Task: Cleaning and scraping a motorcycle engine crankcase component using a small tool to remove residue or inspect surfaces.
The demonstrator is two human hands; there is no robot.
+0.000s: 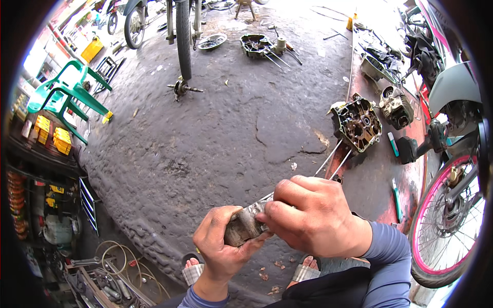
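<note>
Low in the middle, both hands hold a grimy grey, rounded metal part (240,230). My left hand (215,241) wraps around its left end, thumb underneath. My right hand (310,215) grips its right side with bent fingers, which hide part of it. Thin pale rods show behind the part and my right hand. Beyond them, to the right, an open engine case (355,123) with long studs lies beside a dirty engine casting (395,107). Turquoise-handled tools (397,205) lie to the right of my hands.
A shaft with a gear (181,88), a second engine case (254,47) and a dish (210,41) lie farther back. A green plastic chair (72,95) and yellow boxes (61,139) are at left, tools and hoses lower left. A pink-rimmed motorcycle wheel (444,226) stands at right.
</note>
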